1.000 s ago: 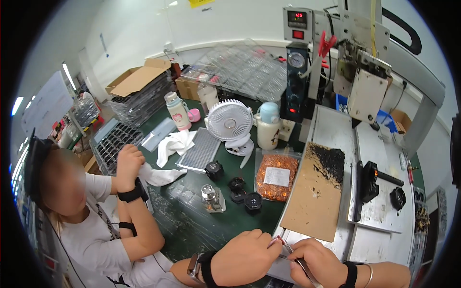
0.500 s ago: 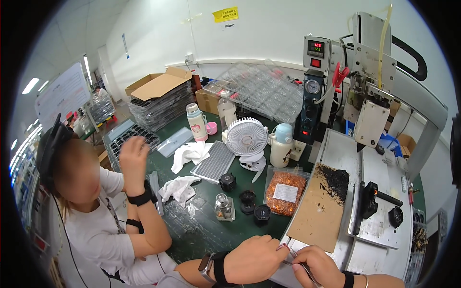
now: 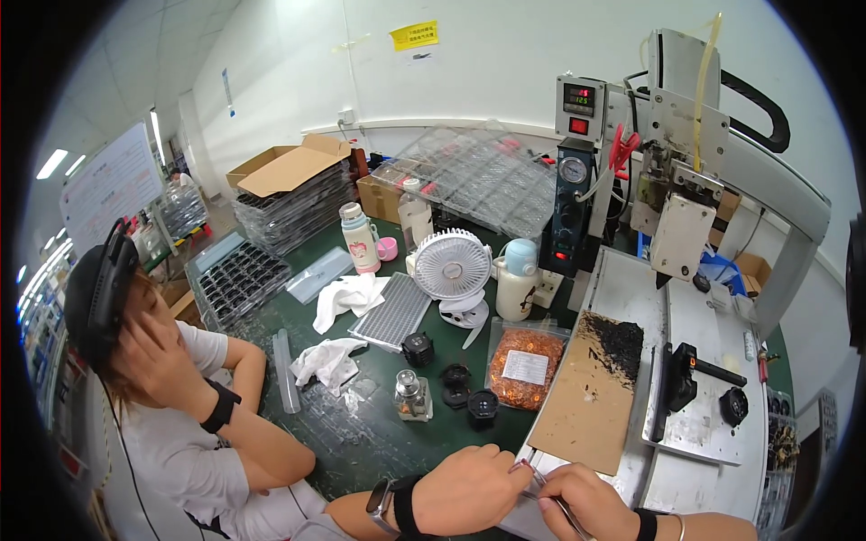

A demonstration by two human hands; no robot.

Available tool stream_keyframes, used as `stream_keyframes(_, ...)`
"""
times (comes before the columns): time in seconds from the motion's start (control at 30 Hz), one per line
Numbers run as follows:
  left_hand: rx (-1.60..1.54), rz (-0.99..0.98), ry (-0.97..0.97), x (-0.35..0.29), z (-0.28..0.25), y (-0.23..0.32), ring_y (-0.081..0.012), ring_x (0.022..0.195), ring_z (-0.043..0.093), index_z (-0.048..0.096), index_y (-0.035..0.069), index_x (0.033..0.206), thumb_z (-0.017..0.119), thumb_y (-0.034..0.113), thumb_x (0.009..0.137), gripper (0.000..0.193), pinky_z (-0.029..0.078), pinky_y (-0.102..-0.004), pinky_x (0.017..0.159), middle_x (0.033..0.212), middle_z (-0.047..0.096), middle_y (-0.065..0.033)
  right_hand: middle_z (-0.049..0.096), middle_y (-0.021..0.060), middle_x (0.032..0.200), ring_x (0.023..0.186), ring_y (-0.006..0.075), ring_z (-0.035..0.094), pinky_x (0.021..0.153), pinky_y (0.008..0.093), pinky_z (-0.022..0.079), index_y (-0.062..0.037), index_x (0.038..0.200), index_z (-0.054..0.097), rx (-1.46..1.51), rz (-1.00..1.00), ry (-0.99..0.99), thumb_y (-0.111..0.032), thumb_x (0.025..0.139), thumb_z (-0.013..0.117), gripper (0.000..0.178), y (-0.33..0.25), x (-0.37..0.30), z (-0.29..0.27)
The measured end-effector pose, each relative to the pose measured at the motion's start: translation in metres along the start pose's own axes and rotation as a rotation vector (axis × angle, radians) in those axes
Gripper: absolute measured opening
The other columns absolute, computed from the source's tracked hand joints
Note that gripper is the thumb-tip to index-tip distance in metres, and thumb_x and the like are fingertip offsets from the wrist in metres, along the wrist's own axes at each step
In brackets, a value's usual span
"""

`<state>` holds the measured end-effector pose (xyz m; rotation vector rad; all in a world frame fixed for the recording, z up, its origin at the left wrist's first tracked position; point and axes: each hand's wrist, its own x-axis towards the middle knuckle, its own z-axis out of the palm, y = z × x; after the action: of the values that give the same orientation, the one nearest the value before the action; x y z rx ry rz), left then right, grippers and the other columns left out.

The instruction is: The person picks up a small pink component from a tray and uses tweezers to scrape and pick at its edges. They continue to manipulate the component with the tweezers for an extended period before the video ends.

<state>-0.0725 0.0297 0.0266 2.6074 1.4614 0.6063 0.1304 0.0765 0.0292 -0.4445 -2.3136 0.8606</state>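
My left hand (image 3: 469, 488) is at the lower edge with its fingers pinched together. Whatever it grips is too small and hidden to name. Close on its right, my right hand (image 3: 586, 501) is closed around thin metal tweezers (image 3: 568, 517), whose tip meets the left fingertips. Both hands are in front of a brown board (image 3: 582, 431) with black scraps (image 3: 617, 343) at its far end. Beyond the left hand are a small glass bottle (image 3: 412, 397) with a metal top and several black round parts (image 3: 483, 408). A bag of copper-coloured pieces (image 3: 526, 368) lies beside the board.
On the right stands a press machine (image 3: 683, 230) with a black fixture (image 3: 683, 383) on its metal bed. A white fan (image 3: 453, 265), flasks (image 3: 517, 281), white cloths (image 3: 329, 362) and a black tray (image 3: 242, 281) occupy the table. Another person (image 3: 194, 406) sits at the left.
The other person's raised hand has moved down and left to the head, uncovering the black tray. My hands stay together with the tweezers; the whole view has shifted slightly.
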Motion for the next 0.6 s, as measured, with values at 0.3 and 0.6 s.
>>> stream_keyframes(0.3, -0.024, 0.001, 0.016, 0.0, 0.0014, -0.0011, -0.0251, 0.065, 0.055, 0.059, 0.002, 0.093, 0.063, 0.013, 0.077, 0.02, 0.045, -0.0351, 0.059, 0.07, 0.053, -0.0076, 0.054, 0.0164, 0.086, 0.08, 0.0348, 0.055, 0.071, 0.0383, 0.046, -0.0011, 0.09, 0.054, -0.018, 0.0, -0.01, 0.001, 0.082, 0.06, 0.01, 0.0032, -0.0012, 0.0029)
stream_keyframes(0.6, -0.003, -0.005, -0.021, 0.0001, -0.0002, 0.0003, -0.0246, 0.067, 0.055, 0.06, 0.001, 0.095, 0.063, 0.012, 0.078, 0.021, 0.045, -0.0344, 0.059, 0.071, 0.053, -0.0077, 0.054, 0.0156, 0.085, 0.079, 0.0339, 0.055, 0.071, 0.0373, 0.046, -0.0017, 0.089, 0.054, -0.002, 0.018, -0.015, 0.002, 0.081, 0.062, 0.012, 0.003, -0.003, 0.0039)
